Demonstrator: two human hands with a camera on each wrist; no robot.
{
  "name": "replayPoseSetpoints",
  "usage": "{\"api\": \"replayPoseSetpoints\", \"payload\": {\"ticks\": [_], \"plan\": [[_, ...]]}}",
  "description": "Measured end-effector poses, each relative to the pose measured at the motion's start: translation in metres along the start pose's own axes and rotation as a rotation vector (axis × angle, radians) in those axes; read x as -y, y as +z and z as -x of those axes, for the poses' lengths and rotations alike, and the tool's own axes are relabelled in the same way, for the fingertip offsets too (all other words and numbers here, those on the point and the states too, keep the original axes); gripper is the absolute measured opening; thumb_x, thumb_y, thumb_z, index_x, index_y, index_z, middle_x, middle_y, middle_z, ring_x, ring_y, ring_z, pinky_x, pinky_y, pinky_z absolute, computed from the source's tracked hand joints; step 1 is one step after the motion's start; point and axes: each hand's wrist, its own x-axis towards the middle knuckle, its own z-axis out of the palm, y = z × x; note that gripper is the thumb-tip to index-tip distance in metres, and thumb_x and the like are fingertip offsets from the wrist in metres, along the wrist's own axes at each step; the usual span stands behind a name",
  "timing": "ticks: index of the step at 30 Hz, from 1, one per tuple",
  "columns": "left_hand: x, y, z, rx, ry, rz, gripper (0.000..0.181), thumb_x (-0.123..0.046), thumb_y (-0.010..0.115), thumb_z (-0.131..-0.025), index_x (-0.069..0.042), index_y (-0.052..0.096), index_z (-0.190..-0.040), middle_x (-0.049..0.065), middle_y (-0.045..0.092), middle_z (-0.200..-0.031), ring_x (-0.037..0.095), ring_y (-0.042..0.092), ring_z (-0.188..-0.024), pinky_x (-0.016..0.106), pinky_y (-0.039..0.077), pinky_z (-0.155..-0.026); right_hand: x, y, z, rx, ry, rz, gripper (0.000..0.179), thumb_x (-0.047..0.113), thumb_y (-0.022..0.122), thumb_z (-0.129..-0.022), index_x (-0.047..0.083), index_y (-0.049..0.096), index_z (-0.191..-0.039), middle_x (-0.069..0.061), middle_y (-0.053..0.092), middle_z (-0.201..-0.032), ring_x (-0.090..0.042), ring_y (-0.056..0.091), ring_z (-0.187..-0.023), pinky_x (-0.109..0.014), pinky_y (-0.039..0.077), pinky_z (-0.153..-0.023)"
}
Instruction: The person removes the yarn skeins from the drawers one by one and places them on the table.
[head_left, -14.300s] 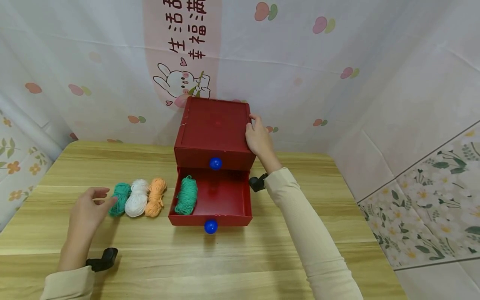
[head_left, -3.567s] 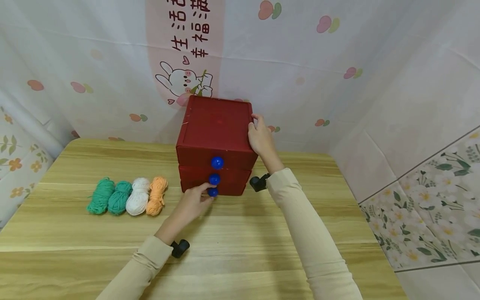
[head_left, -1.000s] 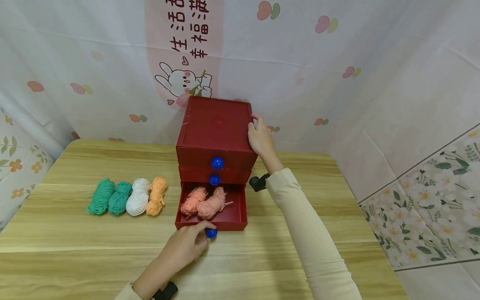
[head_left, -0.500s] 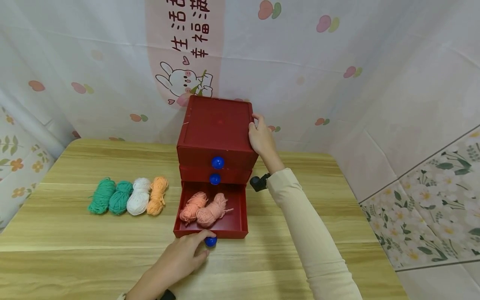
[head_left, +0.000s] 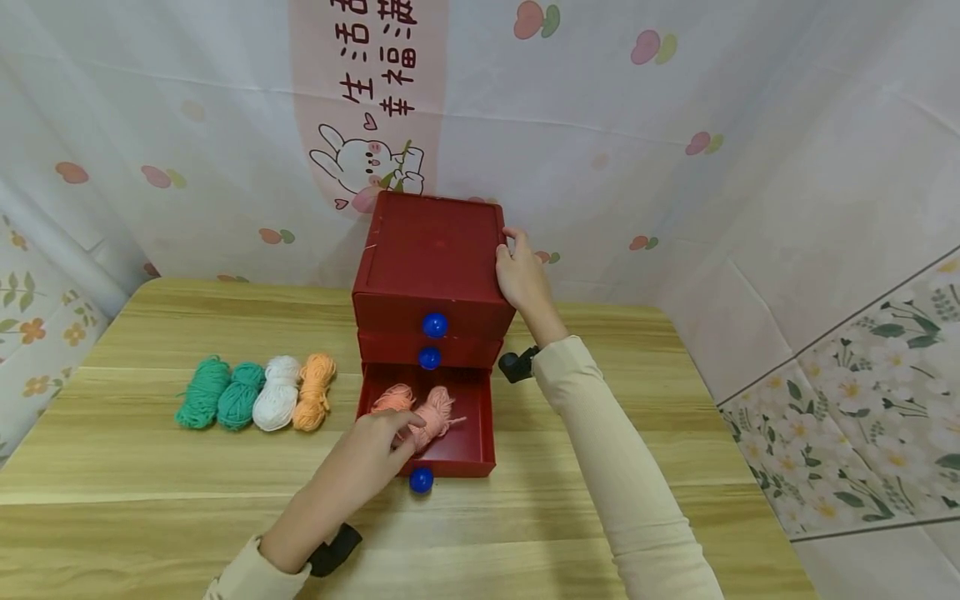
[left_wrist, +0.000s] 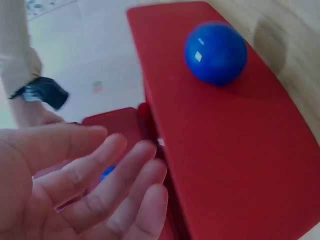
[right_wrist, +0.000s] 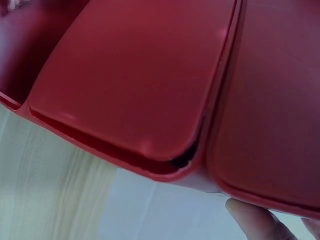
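A red drawer cabinet (head_left: 438,246) with blue ball knobs stands at the back of the table. Its bottom drawer (head_left: 468,468) is pulled out, with a blue knob (head_left: 422,480) on its front. Inside lie a coral yarn skein (head_left: 393,398) and a dusty-pink yarn skein (head_left: 437,410). My left hand (head_left: 369,454) reaches over the drawer front, fingertips right at the dusty-pink skein and partly covering both skeins. In the left wrist view its fingers (left_wrist: 107,192) are spread and hold nothing. My right hand (head_left: 522,275) rests against the cabinet's upper right edge.
Left of the cabinet, a green skein (head_left: 203,393), a teal skein (head_left: 241,397), a white skein (head_left: 277,393) and an orange skein (head_left: 313,392) lie in a row on the wooden table (head_left: 570,517). A printed curtain (head_left: 585,108) hangs behind.
The cabinet's middle drawer went in and the green skein joined the row. My left hand pulled the bottom drawer out, released its knob and moved over the skeins. The right hand stayed put.
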Motion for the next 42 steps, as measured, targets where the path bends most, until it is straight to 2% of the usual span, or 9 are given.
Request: {"api": "replayPoseSetpoints", "payload": {"ticks": [4,7,11,16,24,29,36,39,42], "plan": [[0.004,0.006,-0.015,-0.034,0.012,-0.047,0.018,-0.007,0.062,-0.080,-0.006,0.068,-0.097,0.007,0.067,-0.090,0.017,0.055,-0.067,0.025,0.044,-0.055,0.000,0.000,-0.001,0.004,0.006,-0.001,0.045,0.033,0.027,-0.098,0.021,0.026,-0.141,-0.011,0.056,-0.125,-0.025,0.057,-0.105,-0.041,0.045,-0.084],[0.007,0.013,-0.023,-0.063,0.052,-0.101,0.016,-0.006,0.063,-0.080,-0.004,0.069,-0.095,0.008,0.068,-0.094,0.024,0.061,-0.086,0.034,0.051,-0.067,0.000,0.001,-0.001,0.001,0.004,-0.003,0.045,0.032,0.027,-0.098,0.022,0.026,-0.141,-0.010,0.055,-0.126,-0.024,0.056,-0.108,-0.042,0.044,-0.086],[0.011,0.022,-0.031,-0.065,0.067,-0.157,0.015,-0.007,0.065,-0.079,-0.004,0.069,-0.093,0.008,0.067,-0.088,0.027,0.060,-0.088,0.039,0.052,-0.070,0.000,0.001,-0.002,-0.003,0.000,-0.008,0.045,0.032,0.027,-0.098,0.021,0.026,-0.141,-0.010,0.055,-0.126,-0.024,0.056,-0.108,-0.042,0.044,-0.086],[0.014,0.030,-0.038,-0.045,0.038,-0.212,0.021,-0.015,0.068,-0.078,-0.003,0.068,-0.095,0.011,0.067,-0.090,0.030,0.057,-0.095,0.043,0.051,-0.077,0.001,0.000,-0.001,-0.003,0.003,-0.013,0.045,0.032,0.027,-0.098,0.020,0.027,-0.141,-0.011,0.055,-0.126,-0.025,0.055,-0.108,-0.043,0.043,-0.088],[0.014,0.034,-0.044,0.004,-0.006,-0.300,0.024,-0.024,0.072,-0.076,-0.007,0.055,-0.080,0.008,0.059,-0.069,0.028,0.052,-0.082,0.037,0.047,-0.057,0.002,-0.001,-0.001,-0.001,0.010,-0.002,0.045,0.032,0.027,-0.098,0.021,0.027,-0.141,-0.010,0.053,-0.128,-0.027,0.053,-0.110,-0.044,0.042,-0.090],[0.012,0.035,-0.045,0.080,-0.016,-0.297,0.030,-0.025,0.072,-0.074,-0.010,0.046,-0.078,0.005,0.052,-0.059,0.027,0.049,-0.077,0.032,0.039,-0.052,0.002,-0.001,0.000,-0.004,0.008,-0.002,0.044,0.032,0.027,-0.098,0.021,0.027,-0.141,-0.011,0.053,-0.128,-0.027,0.054,-0.109,-0.043,0.042,-0.090],[0.014,0.037,-0.043,0.093,-0.002,-0.258,0.033,-0.024,0.072,-0.073,-0.011,0.042,-0.077,0.004,0.051,-0.056,0.026,0.047,-0.073,0.030,0.034,-0.052,0.001,-0.001,0.000,0.001,0.007,-0.004,0.045,0.032,0.027,-0.098,0.021,0.027,-0.141,-0.010,0.053,-0.129,-0.026,0.053,-0.111,-0.043,0.042,-0.091],[0.015,0.035,-0.043,0.082,-0.007,-0.202,0.033,-0.026,0.072,-0.074,-0.012,0.043,-0.080,0.003,0.047,-0.055,0.025,0.047,-0.071,0.029,0.032,-0.050,0.000,0.000,0.000,-0.001,0.004,-0.001,0.045,0.032,0.027,-0.098,0.021,0.027,-0.141,-0.010,0.054,-0.127,-0.026,0.054,-0.109,-0.043,0.042,-0.089],[0.017,0.030,-0.041,0.064,-0.013,-0.089,0.031,-0.025,0.071,-0.074,-0.013,0.045,-0.085,0.002,0.046,-0.059,0.023,0.047,-0.074,0.028,0.031,-0.051,-0.001,0.000,0.000,-0.008,-0.001,-0.002,0.045,0.032,0.027,-0.098,0.020,0.027,-0.141,-0.011,0.055,-0.126,-0.026,0.055,-0.107,-0.043,0.043,-0.088]]}}
